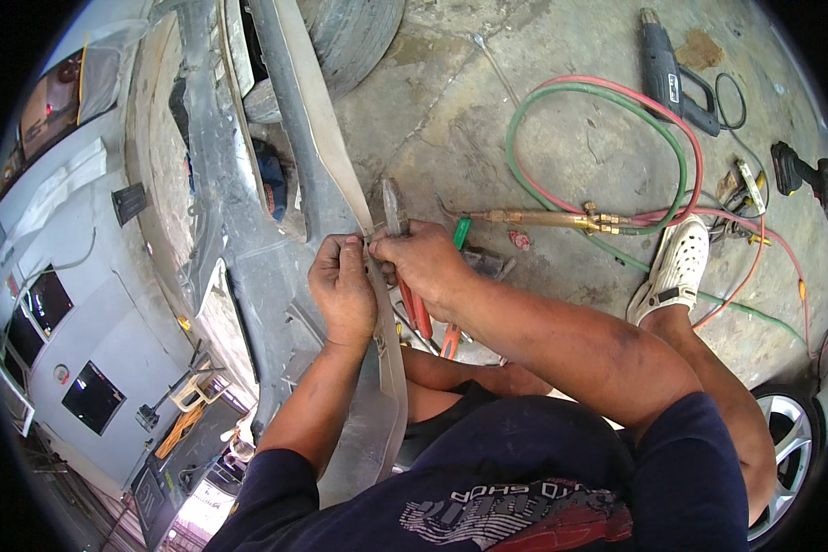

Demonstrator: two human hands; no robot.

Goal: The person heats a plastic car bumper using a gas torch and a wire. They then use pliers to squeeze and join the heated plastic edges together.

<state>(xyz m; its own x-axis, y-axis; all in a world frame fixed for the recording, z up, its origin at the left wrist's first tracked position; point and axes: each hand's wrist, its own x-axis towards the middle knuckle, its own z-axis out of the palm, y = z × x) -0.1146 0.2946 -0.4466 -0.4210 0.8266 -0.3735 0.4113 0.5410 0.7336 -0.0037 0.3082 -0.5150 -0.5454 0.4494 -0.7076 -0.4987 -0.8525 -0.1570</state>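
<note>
A long grey plastic car bumper cover (290, 110) runs from the top down past my lap, its pale edge nearest my body. My left hand (342, 290) is closed on this edge, with the thumb on top. Beside it my right hand (428, 262) is closed, thumb and fingertips pinching at the same edge; any small piece between them is hidden. A red-handled tool (420, 317) shows below my right hand, and a flat metal end (392, 204) sticks out above. Whether they are one tool, and whether my palm holds it, I cannot tell.
On the concrete lie a brass gas torch (534, 218) with red and green hoses (683, 161), a heat gun (664, 78), a cordless drill (805, 175) and a wrench (495, 64). Green-handled (462, 233) and orange-handled (450, 341) tools lie near my right forearm. A tire (354, 41) stands behind the bumper cover.
</note>
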